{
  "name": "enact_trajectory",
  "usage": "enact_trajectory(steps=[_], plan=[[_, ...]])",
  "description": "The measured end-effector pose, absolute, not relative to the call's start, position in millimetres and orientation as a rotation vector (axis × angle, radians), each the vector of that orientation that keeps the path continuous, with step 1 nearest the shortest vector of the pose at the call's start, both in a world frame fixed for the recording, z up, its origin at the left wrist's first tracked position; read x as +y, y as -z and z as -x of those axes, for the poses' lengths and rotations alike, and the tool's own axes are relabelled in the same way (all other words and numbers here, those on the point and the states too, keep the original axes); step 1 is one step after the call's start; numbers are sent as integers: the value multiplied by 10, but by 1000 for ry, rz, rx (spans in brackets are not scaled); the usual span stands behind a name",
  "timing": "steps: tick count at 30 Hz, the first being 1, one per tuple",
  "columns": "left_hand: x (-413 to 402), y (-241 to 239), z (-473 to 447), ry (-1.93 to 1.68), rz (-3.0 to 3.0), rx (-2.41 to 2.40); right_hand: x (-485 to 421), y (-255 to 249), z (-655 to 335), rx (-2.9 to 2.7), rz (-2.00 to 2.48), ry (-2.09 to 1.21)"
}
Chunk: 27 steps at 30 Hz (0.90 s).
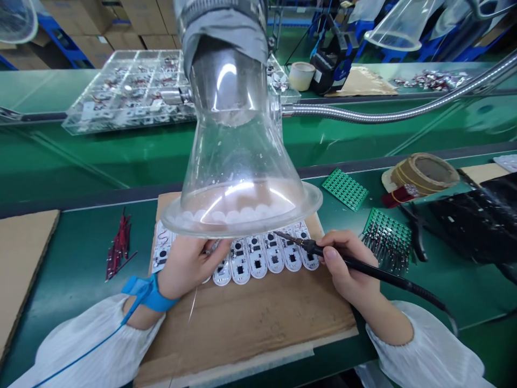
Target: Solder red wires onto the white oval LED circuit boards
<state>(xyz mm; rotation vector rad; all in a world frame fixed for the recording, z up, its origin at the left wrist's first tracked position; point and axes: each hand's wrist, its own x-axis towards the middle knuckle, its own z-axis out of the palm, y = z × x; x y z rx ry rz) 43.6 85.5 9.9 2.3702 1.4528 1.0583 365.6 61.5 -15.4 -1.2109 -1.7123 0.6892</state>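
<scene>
The boards [257, 260] lie in a row near the far edge of the cardboard [250, 323]. Your right hand [355, 281] pinches the iron [313, 248]; the grip of your left hand [193, 264] cannot be told. Steady the iron, clear of the hood [242, 161].

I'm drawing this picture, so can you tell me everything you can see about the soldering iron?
The iron is long, thin and mostly black, with a slim, dark, metal-looking tip. Its handle could be plastic. A black cord curves from its back end. The right hand holds it like a pen, slanted, with the tip pointing left over the white boards. I can't tell whether the tip touches one.
</scene>
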Motion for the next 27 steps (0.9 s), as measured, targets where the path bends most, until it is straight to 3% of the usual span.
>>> enact_trajectory(steps=[27], plan=[[851,-51,-434,-1142,-2461,1370,605,191,-3638,-1716,1197,-768]])
